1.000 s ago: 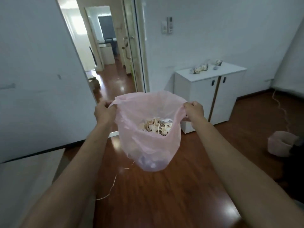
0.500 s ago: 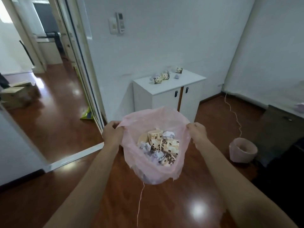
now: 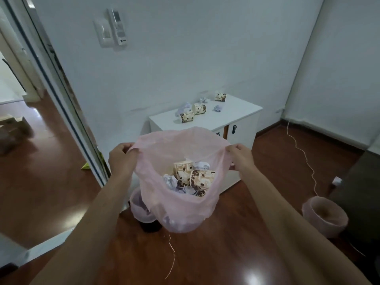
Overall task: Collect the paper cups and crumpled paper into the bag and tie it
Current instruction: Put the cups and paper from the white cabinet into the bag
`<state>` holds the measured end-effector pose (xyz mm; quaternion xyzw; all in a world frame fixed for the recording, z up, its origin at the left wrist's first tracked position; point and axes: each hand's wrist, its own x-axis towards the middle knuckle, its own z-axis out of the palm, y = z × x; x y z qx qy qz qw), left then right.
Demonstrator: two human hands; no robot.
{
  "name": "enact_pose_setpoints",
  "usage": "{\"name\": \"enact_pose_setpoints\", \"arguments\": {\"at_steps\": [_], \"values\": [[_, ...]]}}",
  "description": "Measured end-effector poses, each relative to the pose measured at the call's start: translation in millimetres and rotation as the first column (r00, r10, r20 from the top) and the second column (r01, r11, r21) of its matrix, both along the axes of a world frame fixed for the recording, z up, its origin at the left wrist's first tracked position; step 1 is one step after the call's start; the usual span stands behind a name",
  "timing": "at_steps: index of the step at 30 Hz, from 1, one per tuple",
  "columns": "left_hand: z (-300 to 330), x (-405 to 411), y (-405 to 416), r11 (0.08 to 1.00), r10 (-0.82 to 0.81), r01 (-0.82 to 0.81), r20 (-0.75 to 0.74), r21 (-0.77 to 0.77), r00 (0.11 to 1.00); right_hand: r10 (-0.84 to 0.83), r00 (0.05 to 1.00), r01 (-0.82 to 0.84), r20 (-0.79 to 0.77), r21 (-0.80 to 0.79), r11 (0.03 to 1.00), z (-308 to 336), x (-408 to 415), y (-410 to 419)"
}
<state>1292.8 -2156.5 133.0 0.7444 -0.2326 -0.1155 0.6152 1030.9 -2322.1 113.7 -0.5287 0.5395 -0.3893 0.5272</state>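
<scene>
Left hand [image 3: 122, 159] and right hand [image 3: 240, 159] each pinch the rim of the pink bag [image 3: 181, 204], mouth held wide between them | bag: thin, soft, light, grip at rim | cabinet [image 3: 238, 114] beyond: paper cups [image 3: 199, 109], crumpled paper [image 3: 218, 108] near its back edge, light, crushable.

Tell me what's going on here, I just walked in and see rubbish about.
A person holds a pink bag open by its rim, left hand and right hand. Paper cups and crumpled paper lie inside. More cups and paper sit on the white cabinet ahead. The bag isn't tied.
</scene>
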Motion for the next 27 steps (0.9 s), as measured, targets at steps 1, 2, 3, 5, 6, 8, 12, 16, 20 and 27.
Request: {"name": "enact_pose_setpoints", "arguments": {"at_steps": [1,2,3,5,6,8,12,16,20,27], "values": [[5.3,7.4,-21.3,1.0,0.014,-0.014,-0.009,-0.007,1.0,0.017,1.0,-0.017,0.012,0.001,1.0,3.2,10.4,-24.0],[11.8,15.7,-42.0,0.999,0.028,-0.028,-0.015,-0.019,0.999,0.04,0.999,-0.04,0.018,-0.001,0.999,8.2,21.2,-48.7],[20.0,23.4,-61.6,0.998,0.048,-0.049,-0.01,-0.029,0.999,0.064,0.998,-0.064,0.018,-0.006,0.998,13.7,32.6,-73.0],[36.6,36.6,-95.9,0.995,0.092,-0.092,0.011,-0.044,0.996,0.126,0.992,-0.126,0.011,-0.017,0.992,26.8,54.3,-117.3],[44.5,44.3,-113.7,0.992,0.107,-0.106,0.013,-0.066,0.994,0.163,0.987,-0.162,0.018,-0.024,0.986,32.6,66.2,-140.5],[58.0,58.8,-147.6,0.984,0.14,-0.138,0.009,-0.111,0.99,0.213,0.977,-0.212,0.027,-0.044,0.976,42.8,90.6,-184.5],[64.5,83.6,-206.7,0.97,0.185,-0.183,-0.001,-0.158,0.983,0.264,0.964,-0.263,0.025,-0.056,0.963,43.7,135.8,-262.1],[49.2,114.9,-266.7,0.968,0.214,-0.215,-0.018,-0.127,0.977,0.327,0.945,-0.325,0.029,-0.06,0.944,30.2,177.5,-335.0],[24.1,148.0,-319.9,0.981,0.186,-0.187,-0.015,-0.048,0.982,0.399,0.916,-0.401,-0.044,-0.049,0.915,9.5,205.8,-399.4],[17.8,186.6,-382.5,0.979,0.176,-0.176,0.015,0.104,0.984,0.678,0.731,-0.668,-0.08,0.119,0.735,0.8,241.2,-494.0]]}}
